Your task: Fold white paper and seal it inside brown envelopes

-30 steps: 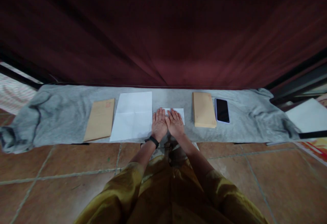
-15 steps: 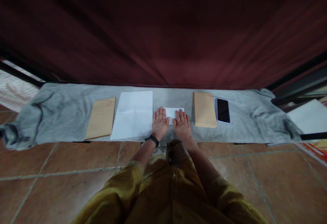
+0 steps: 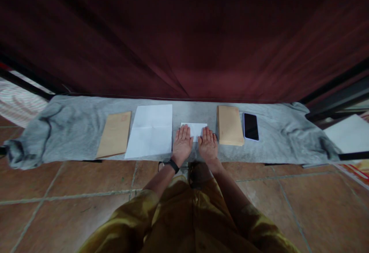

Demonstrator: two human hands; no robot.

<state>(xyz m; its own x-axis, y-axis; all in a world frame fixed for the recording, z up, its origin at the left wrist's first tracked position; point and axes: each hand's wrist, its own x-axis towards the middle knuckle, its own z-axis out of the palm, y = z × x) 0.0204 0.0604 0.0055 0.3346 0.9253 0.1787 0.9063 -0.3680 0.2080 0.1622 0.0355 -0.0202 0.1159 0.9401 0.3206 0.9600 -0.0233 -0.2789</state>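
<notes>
Pressing left hand (image 3: 182, 144) and right hand (image 3: 208, 144), flat and unclenched, on folded white paper (image 3: 195, 128) at near edge of grey cloth (image 3: 72, 130); best done with even weight.

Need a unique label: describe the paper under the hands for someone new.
Find the grey cloth below the dark red curtain. At its middle, between a large white sheet and a brown envelope, lies the folded paper: smallest white piece, left hand and right hand on it.
</notes>
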